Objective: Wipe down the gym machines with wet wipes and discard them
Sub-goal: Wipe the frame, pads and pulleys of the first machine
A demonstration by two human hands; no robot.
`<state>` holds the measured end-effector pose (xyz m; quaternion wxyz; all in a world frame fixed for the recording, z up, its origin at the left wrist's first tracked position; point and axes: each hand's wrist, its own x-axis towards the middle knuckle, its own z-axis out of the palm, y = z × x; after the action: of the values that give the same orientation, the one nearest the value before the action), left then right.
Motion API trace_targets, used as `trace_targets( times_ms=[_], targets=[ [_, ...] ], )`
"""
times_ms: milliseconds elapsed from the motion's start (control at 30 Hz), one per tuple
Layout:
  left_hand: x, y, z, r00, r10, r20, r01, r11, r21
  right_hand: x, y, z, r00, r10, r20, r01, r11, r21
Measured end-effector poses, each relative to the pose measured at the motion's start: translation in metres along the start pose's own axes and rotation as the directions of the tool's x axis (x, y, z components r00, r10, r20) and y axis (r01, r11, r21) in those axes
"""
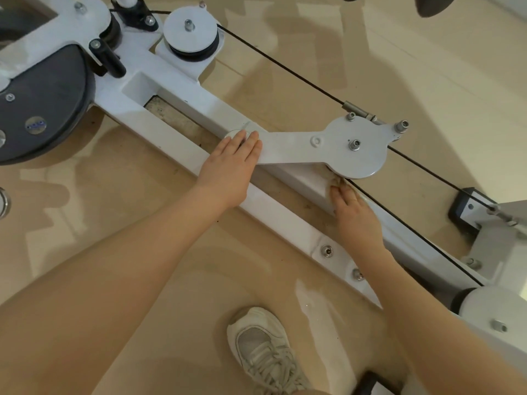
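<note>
My shoe (263, 350) stood on the floor; my left hand (229, 166) lay flat on the machine's white arm (288, 148), my right hand (353, 212) pinched a soiled wipe (336, 181).

— Access along the white frame rail (273, 212)?

— Partly blocked. The left hand (228, 169) lies flat across it, fingertips on the pivot arm (288, 148).

— Under the round pulley plate (356, 146)?

— Tight. The right hand (355, 212) presses a wet wipe (336, 182) into the gap below its edge; the black cable (405, 220) runs just beside.

— Open ground?

— Tan floor (142, 223) left of the rail, down to the white sneaker (265, 352).
</note>
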<state>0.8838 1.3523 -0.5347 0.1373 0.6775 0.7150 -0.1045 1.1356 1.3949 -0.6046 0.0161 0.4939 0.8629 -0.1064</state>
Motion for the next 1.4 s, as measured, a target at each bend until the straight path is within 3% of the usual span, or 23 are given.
trace_targets(
  times_ms=[200, 433, 500, 567, 633, 733, 833, 933, 1000, 1067, 1233, 1300, 1400],
  targets=[
    [0.001, 0.003, 0.001, 1.0, -0.009, 0.008, 0.009, 1.0, -0.02, -0.017, 0.018, -0.004, 0.977, -0.009, -0.214, 0.0, 0.999, -0.045],
    [0.001, 0.005, 0.004, 1.0, -0.027, 0.009, 0.027, 0.999, -0.046, 0.014, -0.025, -0.001, 0.987, -0.131, -0.09, 0.139, 0.987, 0.086],
    [0.002, 0.002, 0.003, 1.0, -0.028, 0.012, 0.029, 0.996, -0.081, 0.031, -0.043, -0.003, 0.97, -0.24, 0.026, 0.231, 0.955, 0.187],
    [0.001, -0.002, 0.004, 0.999, -0.041, 0.001, 0.041, 0.989, -0.141, 0.036, -0.064, -0.009, 0.956, -0.291, 0.021, 0.271, 0.912, 0.309],
    [-0.001, -0.009, 0.006, 0.996, -0.062, -0.07, 0.047, 0.98, -0.194, 0.033, -0.081, -0.023, 0.981, -0.136, -0.14, 0.187, 0.862, 0.472],
    [-0.001, -0.015, 0.006, 0.98, -0.112, -0.163, 0.062, 0.958, -0.281, 0.035, -0.092, -0.042, 0.9, 0.125, -0.417, 0.125, 0.844, 0.522],
    [0.006, -0.017, 0.006, 0.973, -0.165, -0.16, 0.096, 0.924, -0.37, 0.054, -0.09, -0.042, 0.888, 0.21, -0.408, 0.068, 0.819, 0.569],
    [0.012, -0.018, 0.008, 0.965, -0.231, -0.127, 0.152, 0.88, -0.45, 0.073, -0.098, -0.031, 0.95, 0.095, -0.298, 0.084, 0.841, 0.535],
    [0.015, -0.02, 0.01, 0.955, -0.287, -0.077, 0.208, 0.83, -0.518, 0.076, -0.11, -0.019, 0.973, -0.054, -0.223, 0.146, 0.896, 0.418],
    [0.018, -0.024, 0.009, 0.947, -0.316, -0.048, 0.238, 0.798, -0.554, 0.074, -0.118, -0.006, 0.965, -0.198, -0.173, 0.237, 0.941, 0.242],
    [0.021, -0.032, 0.006, 0.955, -0.279, -0.104, 0.192, 0.842, -0.504, 0.08, -0.106, -0.008, 0.936, -0.351, -0.013, 0.35, 0.93, 0.113],
    [0.02, -0.033, 0.005, 0.956, -0.279, -0.096, 0.194, 0.84, -0.507, 0.09, -0.099, -0.014, 0.938, -0.346, 0.023, 0.345, 0.938, 0.022],
    [0.02, -0.033, 0.003, 0.958, -0.271, -0.095, 0.19, 0.846, -0.499, 0.093, -0.087, -0.018, 0.978, -0.205, 0.027, 0.205, 0.978, -0.021]
  ],
)
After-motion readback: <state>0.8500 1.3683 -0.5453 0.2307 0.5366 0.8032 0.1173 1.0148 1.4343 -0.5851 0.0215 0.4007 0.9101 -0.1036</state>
